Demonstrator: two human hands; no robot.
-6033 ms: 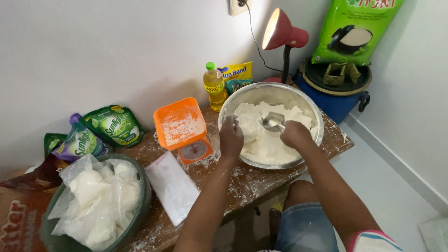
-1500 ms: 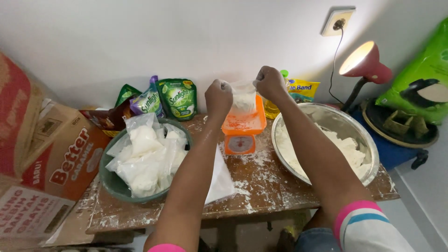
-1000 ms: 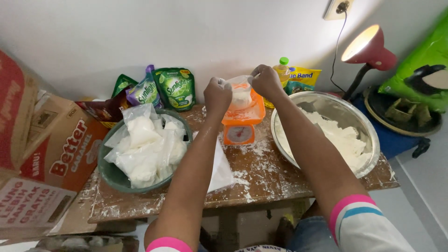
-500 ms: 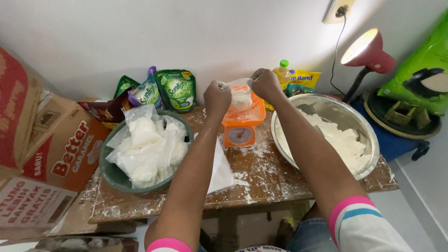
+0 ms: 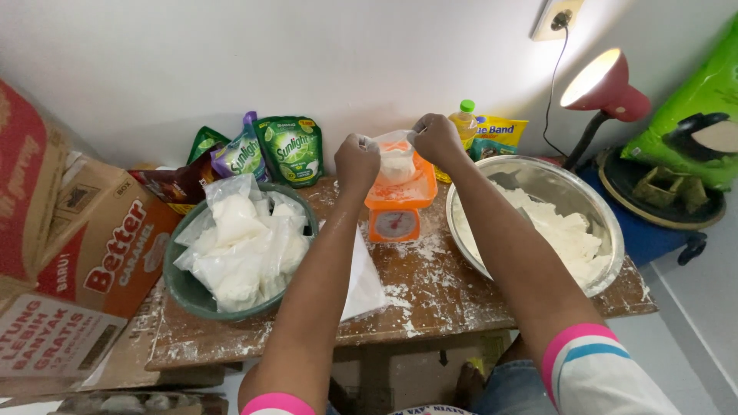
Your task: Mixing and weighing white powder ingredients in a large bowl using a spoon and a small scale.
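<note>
Weighing looks to be the step in hand: fingers of the left hand (image 5: 357,163) and right hand (image 5: 435,138) pinch the small clear plastic bag of white dough (image 5: 396,157) between them, over the orange kitchen scale (image 5: 400,201) on the floury wooden surface (image 5: 453,296), likely needing a steady hold.

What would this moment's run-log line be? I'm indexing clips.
left hand: grips plastic bag | right hand: grips bag | bag: over orange scale | steel bowl: right of scale
</note>
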